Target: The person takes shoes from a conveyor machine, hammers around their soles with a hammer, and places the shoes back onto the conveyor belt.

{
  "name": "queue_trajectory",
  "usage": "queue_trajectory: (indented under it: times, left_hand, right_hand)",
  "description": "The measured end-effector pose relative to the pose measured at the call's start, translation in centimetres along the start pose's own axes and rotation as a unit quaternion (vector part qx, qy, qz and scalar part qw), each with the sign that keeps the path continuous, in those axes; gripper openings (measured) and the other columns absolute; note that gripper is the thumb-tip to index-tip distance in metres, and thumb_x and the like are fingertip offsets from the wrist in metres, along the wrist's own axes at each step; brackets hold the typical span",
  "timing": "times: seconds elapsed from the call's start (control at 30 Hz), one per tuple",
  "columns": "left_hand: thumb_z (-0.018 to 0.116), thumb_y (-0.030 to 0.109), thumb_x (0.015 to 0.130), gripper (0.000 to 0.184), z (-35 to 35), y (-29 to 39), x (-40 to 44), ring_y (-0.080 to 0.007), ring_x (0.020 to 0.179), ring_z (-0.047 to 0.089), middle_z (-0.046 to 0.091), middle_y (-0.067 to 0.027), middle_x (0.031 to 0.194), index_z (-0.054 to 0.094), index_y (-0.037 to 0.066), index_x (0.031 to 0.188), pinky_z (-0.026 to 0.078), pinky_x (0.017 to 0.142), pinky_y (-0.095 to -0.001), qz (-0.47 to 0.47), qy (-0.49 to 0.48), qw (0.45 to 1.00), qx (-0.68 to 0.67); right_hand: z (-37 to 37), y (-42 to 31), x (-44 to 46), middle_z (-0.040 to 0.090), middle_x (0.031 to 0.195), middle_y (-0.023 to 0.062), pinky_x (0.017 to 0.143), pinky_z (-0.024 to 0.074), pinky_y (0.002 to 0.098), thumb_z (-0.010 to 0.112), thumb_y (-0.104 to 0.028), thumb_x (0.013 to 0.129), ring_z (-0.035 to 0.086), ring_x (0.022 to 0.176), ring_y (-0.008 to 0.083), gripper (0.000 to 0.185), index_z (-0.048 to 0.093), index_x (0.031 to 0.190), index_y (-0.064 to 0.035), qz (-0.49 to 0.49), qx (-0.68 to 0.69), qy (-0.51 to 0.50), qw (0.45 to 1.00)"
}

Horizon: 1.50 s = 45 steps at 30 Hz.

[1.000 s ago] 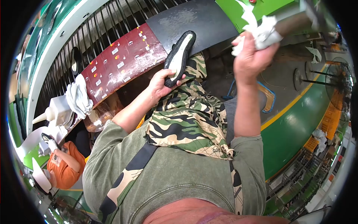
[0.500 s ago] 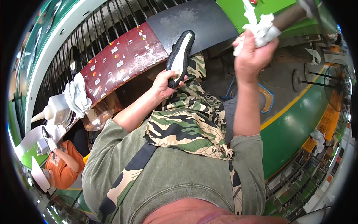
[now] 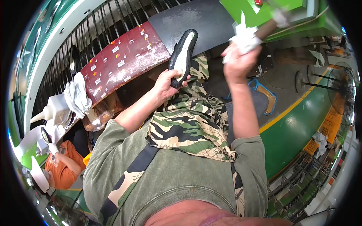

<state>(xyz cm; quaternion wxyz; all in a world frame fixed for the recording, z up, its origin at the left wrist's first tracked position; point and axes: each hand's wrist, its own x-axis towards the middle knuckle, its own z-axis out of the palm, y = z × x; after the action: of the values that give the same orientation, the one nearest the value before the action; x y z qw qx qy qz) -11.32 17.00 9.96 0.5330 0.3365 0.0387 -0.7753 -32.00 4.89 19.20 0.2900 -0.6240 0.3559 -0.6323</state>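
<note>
My left hand (image 3: 168, 85) is closed around the heel end of a black shoe (image 3: 182, 60), bottom side up, with a pale strip along its middle. The toe end of the shoe lies over a dark grey sheet. Raised at the right, my right hand (image 3: 241, 64) grips a hammer (image 3: 267, 30) by its handle, which is wrapped in white cloth (image 3: 244, 37). Motion blurs the hammer's head near the top edge. Hand and hammer are apart from the shoe.
A dark red sheet (image 3: 120, 60) with stickers adjoins the grey sheet (image 3: 215, 22) beside metal rollers (image 3: 126, 15). White cloths (image 3: 77, 96) and a white bottle (image 3: 56, 109) are at left. Another person in orange (image 3: 65, 165) handles a shoe. A fan (image 3: 339, 81) stands at right.
My right hand and the hammer have moved left, closer to the shoe. My left hand and its shoe have stayed almost still. The other person's hand has shifted slightly.
</note>
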Motion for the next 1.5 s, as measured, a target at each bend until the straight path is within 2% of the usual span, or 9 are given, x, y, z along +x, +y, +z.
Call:
queue_trajectory:
  times: [0.1,0.23,0.43,0.53,0.7,0.93,1.07,1.37,1.5]
  left_hand:
    - [0.061,-0.001,0.085,0.039,0.4,0.2,0.6,-0.0347,0.095,0.064,0.061,-0.0178,0.107,0.051,-0.003,0.122,0.054,0.068,-0.0392,0.005,-0.005,1.0,0.009]
    - [0.058,0.0,0.085,0.037,-0.3,0.3,0.7,-0.0334,0.093,0.064,0.062,-0.0182,0.106,0.051,-0.005,0.121,0.053,0.067,-0.0386,-0.011,-0.002,1.0,0.005]
    - [0.059,-0.001,0.084,0.039,0.0,0.4,0.9,-0.0328,0.092,0.063,0.062,-0.0191,0.108,0.052,-0.005,0.122,0.053,0.067,-0.0381,-0.009,-0.003,1.0,-0.001]
    - [0.059,-0.002,0.083,0.039,0.9,0.6,0.8,-0.0323,0.091,0.064,0.062,-0.0191,0.108,0.052,-0.005,0.121,0.053,0.066,-0.0371,0.008,0.014,0.998,0.061]
    - [0.057,0.0,0.085,0.047,-0.4,1.1,2.1,-0.0302,0.088,0.062,0.062,-0.0201,0.113,0.048,-0.006,0.131,0.052,0.065,-0.0358,-0.018,-0.032,0.999,0.004]
    - [0.057,-0.003,0.085,0.033,0.6,1.2,1.3,-0.0309,0.084,0.064,0.06,-0.0178,0.099,0.05,-0.006,0.117,0.053,0.063,-0.0374,-0.022,-0.027,0.999,-0.033]
    - [0.058,-0.004,0.081,0.033,0.1,1.8,1.8,-0.0291,0.082,0.063,0.06,-0.0173,0.097,0.053,-0.006,0.114,0.052,0.061,-0.0362,-0.013,-0.03,0.999,-0.002]
    - [0.057,-0.003,0.082,0.04,0.1,1.4,0.8,-0.0292,0.085,0.062,0.062,-0.0193,0.105,0.051,-0.008,0.122,0.052,0.062,-0.0333,-0.052,-0.035,0.998,0.0]
    - [0.056,-0.003,0.081,0.04,0.2,1.9,0.9,-0.0294,0.085,0.061,0.062,-0.0194,0.104,0.051,-0.008,0.121,0.052,0.061,-0.0332,-0.075,-0.055,0.995,-0.021]
  right_hand:
    - [-1.6,4.6,-6.9,0.067,0.092,0.0287,0.082,0.052,0.0533,0.068,-0.018,0.088,0.067,0.094,0.0475,0.035,0.053,0.114,0.0,0.244,-0.339,-0.292,0.861]
    - [-2.7,-0.4,-2.8,0.063,0.078,0.0038,0.046,0.0439,0.0243,0.064,-0.007,0.093,0.054,0.053,0.0058,0.02,0.058,0.11,-0.0005,0.212,-0.176,-0.22,0.936]
    - [1.0,-0.3,-0.6,0.062,0.079,0.0046,0.049,0.0487,0.0262,0.058,-0.001,0.094,0.056,0.054,0.0097,0.027,0.048,0.119,0.0,0.139,-0.021,-0.003,0.99]
    - [0.0,4.2,-7.4,0.069,0.09,0.0249,0.076,0.055,0.0477,0.067,-0.017,0.091,0.071,0.084,0.0379,0.039,0.05,0.121,0.0015,0.215,-0.385,-0.329,0.835]
    - [-0.9,-3.0,-3.6,0.07,0.086,0.0089,0.065,0.0533,0.03,0.066,-0.015,0.096,0.065,0.073,0.0116,0.031,0.058,0.121,0.0023,0.176,-0.196,-0.24,0.934]
    - [1.3,3.3,-6.4,0.07,0.087,0.0203,0.063,0.0565,0.0415,0.065,-0.016,0.094,0.073,0.075,0.0339,0.036,0.048,0.122,-0.0005,0.076,-0.214,-0.136,0.964]
    - [0.1,-1.5,-4.5,0.07,0.082,0.0172,0.062,0.0557,0.0381,0.062,-0.015,0.095,0.072,0.072,0.0279,0.019,0.059,0.104,0.0011,0.406,-0.075,-0.243,0.878]
    - [1.7,2.7,-3.3,0.069,0.093,0.0263,0.07,0.0552,0.0448,0.064,-0.016,0.093,0.07,0.082,0.042,0.034,0.051,0.12,0.0003,0.134,-0.366,-0.259,0.884]
    - [0.5,0.2,-1.4,0.069,0.081,0.0094,0.055,0.0509,0.0303,0.067,-0.017,0.092,0.061,0.06,0.0124,0.031,0.06,0.117,0.0006,0.155,-0.223,-0.266,0.925]
